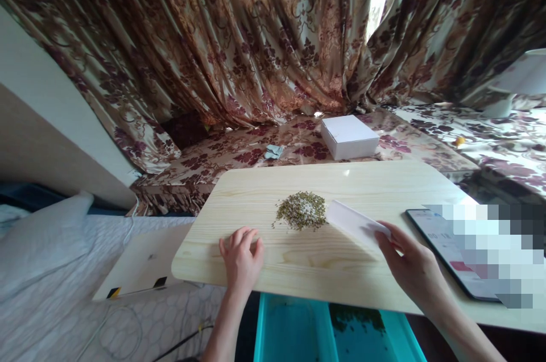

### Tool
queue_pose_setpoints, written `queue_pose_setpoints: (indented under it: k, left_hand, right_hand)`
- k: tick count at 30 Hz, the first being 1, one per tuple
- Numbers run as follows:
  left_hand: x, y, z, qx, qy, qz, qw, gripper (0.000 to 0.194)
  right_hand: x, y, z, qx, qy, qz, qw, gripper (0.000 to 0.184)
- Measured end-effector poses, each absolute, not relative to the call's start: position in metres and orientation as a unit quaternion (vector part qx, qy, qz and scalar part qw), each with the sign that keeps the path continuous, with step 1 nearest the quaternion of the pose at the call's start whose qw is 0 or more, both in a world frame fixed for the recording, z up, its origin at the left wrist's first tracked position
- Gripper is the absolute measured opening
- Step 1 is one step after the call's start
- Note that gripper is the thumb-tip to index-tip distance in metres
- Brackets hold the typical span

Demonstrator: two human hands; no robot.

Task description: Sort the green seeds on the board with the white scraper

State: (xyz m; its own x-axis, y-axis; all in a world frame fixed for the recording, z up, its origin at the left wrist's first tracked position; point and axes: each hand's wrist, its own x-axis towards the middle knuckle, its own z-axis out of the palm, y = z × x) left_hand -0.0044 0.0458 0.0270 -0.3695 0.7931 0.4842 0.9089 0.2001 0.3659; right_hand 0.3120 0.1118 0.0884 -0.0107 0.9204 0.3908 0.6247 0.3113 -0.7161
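Observation:
A low pile of small green beans (302, 211) mixed with white grains lies spread on the pale wooden table (239, 191). My right hand (407, 254) pinches one end of a flat white card-like strip (354, 223). The strip's far end reaches the pile's right edge. Left of the pile and nearer to me, my left hand (242, 257) rests on the table with bent fingers apart, holding nothing. Below the front edge stands a teal divided bin (294, 328); dark green bits (357, 319) lie in its right compartment, while its left one shows a few specks.
A tablet (452, 254), partly pixelated, lies on the right of the table. Behind the table are a white box (350, 137) and a small pale-blue cloth (273, 152) on a floral cover. A bed (46, 271) is at left, a lamp (522, 75) at far right.

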Motion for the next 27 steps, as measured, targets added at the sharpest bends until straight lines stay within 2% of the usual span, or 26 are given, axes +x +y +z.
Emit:
queue_pose_setpoints:
  k: [27]
  left_hand:
    - [-0.004, 0.045, 0.027, -0.551, -0.772, -0.301, 0.096, 0.019]
  right_hand:
    - [0.32, 0.093, 0.105, -0.563, -0.712, 0.177, 0.38, 0.033]
